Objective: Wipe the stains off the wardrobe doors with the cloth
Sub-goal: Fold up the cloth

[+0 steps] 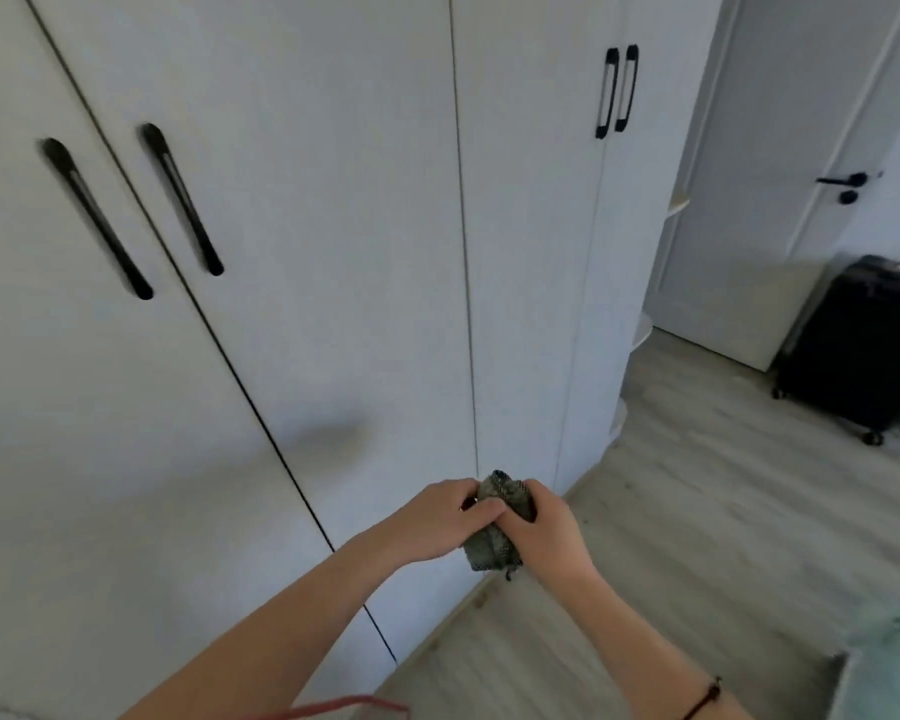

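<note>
I see my left grip (437, 522) and right grip (547, 532) low in front of the white wardrobe doors (333, 262), near the wooden floor (697, 511). Both are clamped round the bunched grey-green cloth (487, 550), which sits between them; I cannot tell whether it touches the doors. A black suitcase (863, 345) stands well apart on the right.

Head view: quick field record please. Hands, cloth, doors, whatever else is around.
left hand: grips the cloth
right hand: grips the same cloth from the other side
cloth state: dark, patterned, bunched between both hands, low in front of the wardrobe doors; contact with them cannot be told
stains: none clearly visible
door handles: black, two pairs
surroundings: black suitcase on the wooden floor; room door at right
</note>
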A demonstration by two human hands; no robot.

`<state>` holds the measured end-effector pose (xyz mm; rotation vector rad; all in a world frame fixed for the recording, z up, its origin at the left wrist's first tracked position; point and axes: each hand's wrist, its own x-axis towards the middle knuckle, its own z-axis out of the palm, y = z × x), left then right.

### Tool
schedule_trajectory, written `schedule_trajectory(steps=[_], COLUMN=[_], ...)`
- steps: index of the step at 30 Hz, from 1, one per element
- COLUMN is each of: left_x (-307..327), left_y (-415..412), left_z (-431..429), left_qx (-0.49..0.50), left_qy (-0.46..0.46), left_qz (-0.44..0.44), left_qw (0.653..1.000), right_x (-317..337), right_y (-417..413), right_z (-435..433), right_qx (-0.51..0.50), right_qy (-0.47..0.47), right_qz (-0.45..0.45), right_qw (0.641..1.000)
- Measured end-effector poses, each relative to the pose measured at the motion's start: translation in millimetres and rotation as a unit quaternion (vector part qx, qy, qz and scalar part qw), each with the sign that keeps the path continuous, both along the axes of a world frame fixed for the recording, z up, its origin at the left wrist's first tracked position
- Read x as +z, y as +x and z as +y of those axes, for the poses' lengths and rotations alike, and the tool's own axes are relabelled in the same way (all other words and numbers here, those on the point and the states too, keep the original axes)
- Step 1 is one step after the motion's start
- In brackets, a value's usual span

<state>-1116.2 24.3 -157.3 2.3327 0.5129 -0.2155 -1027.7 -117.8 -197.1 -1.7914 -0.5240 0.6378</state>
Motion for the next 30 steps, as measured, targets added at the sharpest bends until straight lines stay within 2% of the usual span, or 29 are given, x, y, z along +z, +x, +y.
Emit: schedule_trajectory(steps=[4,8,12,15,19,24,30], left_x=[6,10,10,12,16,22,-1], left_y=[79,154,243,302,380,468,550], left_z=[-20,-41,-52,-59,-76,-93,-102], left_qx=[-0.064,-0.093,-0.106,-0.078,-0.014,0.045,0.008], left_qy=[-0.012,-0.031,-0.036,-0.04,-0.101,-0.087,-0.039], left_qz=[-0.032,-0.056,-0.056,-0.068,-0.057,-0.12,-0.096], left_qw=[0.997,0.994,0.992,0.994,0.993,0.988,0.995], right_x=[7,6,4,10,10,7,-13], right_y=[63,128,206,263,350,441,511], right_z=[-28,-52,-74,-86,-112,-122,-119], right_qx=[-0.109,-0.144,-0.161,-0.147,-0.155,-0.108,-0.077], right_qy=[0.066,0.14,0.15,0.136,0.126,0.142,0.161], right_qz=[0.063,0.173,0.147,0.113,0.107,0.133,0.157], right_qw=[0.99,0.964,0.964,0.973,0.974,0.975,0.971])
